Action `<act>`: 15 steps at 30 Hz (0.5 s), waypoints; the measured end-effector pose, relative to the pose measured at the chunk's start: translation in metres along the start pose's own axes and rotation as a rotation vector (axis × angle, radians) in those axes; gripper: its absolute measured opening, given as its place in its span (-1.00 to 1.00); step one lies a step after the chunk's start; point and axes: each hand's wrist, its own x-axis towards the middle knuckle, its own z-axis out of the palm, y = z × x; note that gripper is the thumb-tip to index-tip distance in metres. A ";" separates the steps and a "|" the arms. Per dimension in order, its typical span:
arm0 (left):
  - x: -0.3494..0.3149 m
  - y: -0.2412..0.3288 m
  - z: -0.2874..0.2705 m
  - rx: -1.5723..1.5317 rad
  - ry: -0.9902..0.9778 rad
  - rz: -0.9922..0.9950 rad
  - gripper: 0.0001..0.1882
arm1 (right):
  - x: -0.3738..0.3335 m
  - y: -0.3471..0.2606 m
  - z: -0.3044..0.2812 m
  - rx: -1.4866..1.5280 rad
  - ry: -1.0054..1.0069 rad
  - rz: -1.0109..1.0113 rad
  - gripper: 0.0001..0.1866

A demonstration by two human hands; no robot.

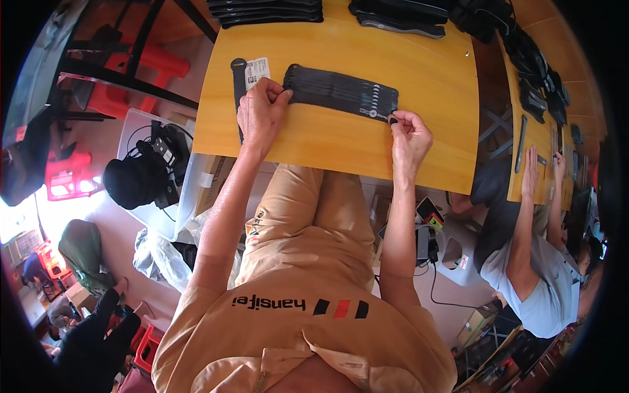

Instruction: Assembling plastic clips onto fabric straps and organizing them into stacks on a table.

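While the fan of black straps lies near the middle of the yellow wooden counter, you have one hand at each end of it. Your left hand is by the left end, with thumb and finger close together. I cannot tell if they grip a strap or only touch it. Your right hand seems to pinch the corner of the fan that is closest to the counter's near edge, on the right. A dark bit shows at its thumb tip, and I cannot tell what it is.

The straps overlap, with their round ends to the left and pale marks in a row to the right. To line them up well, I would press softly at both ends and keep the fan flat. Move both hands the same small way, so no strap twists or slides out. Check that the round ends make one neat line, too.

Watch your left arm. One loose black strap lies near the counter's left edge, with a white label beside it, and your left hand is right there. You could drag them by mistake. The tall strap stacks at the far edge are well apart from your hands.
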 end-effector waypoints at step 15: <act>0.001 0.003 0.001 0.037 0.002 -0.014 -0.79 | 0.002 0.000 0.002 -0.052 0.018 -0.010 -0.89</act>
